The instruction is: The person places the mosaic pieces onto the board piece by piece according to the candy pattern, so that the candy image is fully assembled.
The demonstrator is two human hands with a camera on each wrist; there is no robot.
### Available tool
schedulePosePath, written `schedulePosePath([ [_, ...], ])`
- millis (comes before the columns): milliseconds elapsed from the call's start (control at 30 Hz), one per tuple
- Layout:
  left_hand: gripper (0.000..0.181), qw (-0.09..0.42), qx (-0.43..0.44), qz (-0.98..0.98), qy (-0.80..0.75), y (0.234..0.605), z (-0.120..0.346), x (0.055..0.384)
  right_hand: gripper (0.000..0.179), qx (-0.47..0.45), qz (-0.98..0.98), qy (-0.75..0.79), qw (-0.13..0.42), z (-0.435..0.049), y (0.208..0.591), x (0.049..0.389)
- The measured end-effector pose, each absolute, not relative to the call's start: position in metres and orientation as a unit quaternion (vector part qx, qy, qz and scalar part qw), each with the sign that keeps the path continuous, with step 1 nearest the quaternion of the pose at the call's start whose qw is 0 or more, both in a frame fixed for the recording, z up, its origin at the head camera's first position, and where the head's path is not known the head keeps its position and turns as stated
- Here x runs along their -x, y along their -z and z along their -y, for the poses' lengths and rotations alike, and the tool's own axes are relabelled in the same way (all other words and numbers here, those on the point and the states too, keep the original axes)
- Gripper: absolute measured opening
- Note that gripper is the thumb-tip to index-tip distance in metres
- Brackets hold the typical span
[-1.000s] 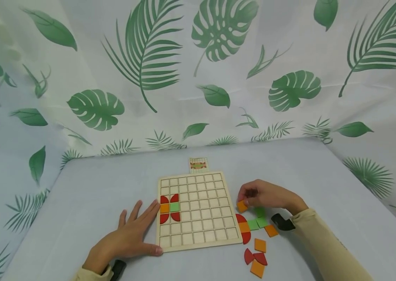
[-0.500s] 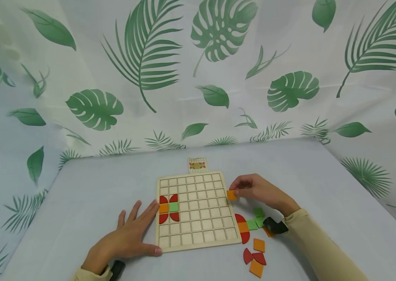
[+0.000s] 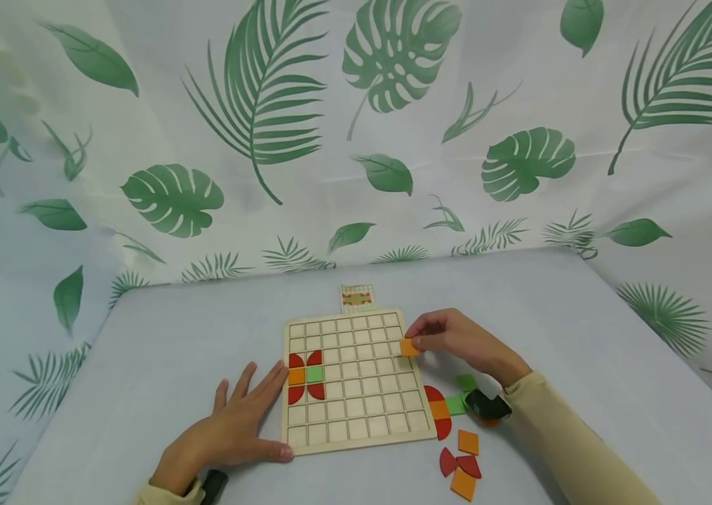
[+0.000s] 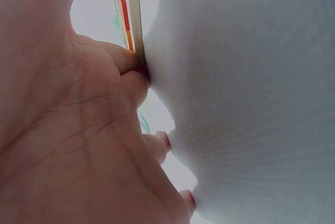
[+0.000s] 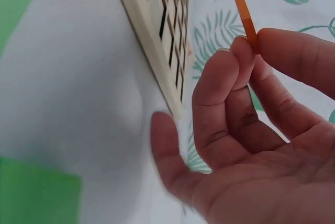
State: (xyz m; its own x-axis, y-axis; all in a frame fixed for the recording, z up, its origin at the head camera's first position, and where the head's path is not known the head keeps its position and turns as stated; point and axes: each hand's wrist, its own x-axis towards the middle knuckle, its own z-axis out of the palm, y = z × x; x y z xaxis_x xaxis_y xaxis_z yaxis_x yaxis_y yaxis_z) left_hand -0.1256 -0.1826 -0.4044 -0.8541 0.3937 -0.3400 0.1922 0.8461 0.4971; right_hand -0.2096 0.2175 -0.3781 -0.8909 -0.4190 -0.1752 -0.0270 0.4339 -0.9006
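My right hand point(image 3: 466, 341) pinches an orange square tile point(image 3: 409, 348) between thumb and fingers, over the right edge of the wooden grid board point(image 3: 365, 382). In the right wrist view the tile point(image 5: 244, 17) is seen edge-on, held above the board's surface. My left hand point(image 3: 232, 421) lies with fingers spread along the board's left edge, fingertips and thumb touching it. On the board's left side sit red quarter-circle tiles point(image 3: 316, 391) around an orange square point(image 3: 296, 376) and a green square point(image 3: 314, 373).
A small pattern card point(image 3: 358, 299) lies just beyond the board's far edge. Right of the board are loose green tiles point(image 3: 455, 405), orange tiles point(image 3: 468, 442) and red quarter-circles point(image 3: 447, 462). Red and orange pieces point(image 3: 438, 410) touch the board's right edge. A leaf-printed cloth point(image 3: 305, 231) rises behind.
My right hand has carried the orange square tile from beside the loose pieces up and left, to over the board's right edge. The left hand has stayed in place.
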Motion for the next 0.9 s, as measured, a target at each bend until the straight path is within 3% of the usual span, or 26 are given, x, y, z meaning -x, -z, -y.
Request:
schedulePosePath([
  [700,0.134,0.208,-0.156,-0.936,-0.237,0.415,0.189,0.129,0.016,0.178,-0.795,0.547,0.192,-0.165,0.369,0.226],
  [900,0.131,0.225,-0.158,-0.933,-0.231,0.408,0.187,0.128,0.015,0.186,-0.796,0.543,0.191,-0.152,0.369,0.23],
])
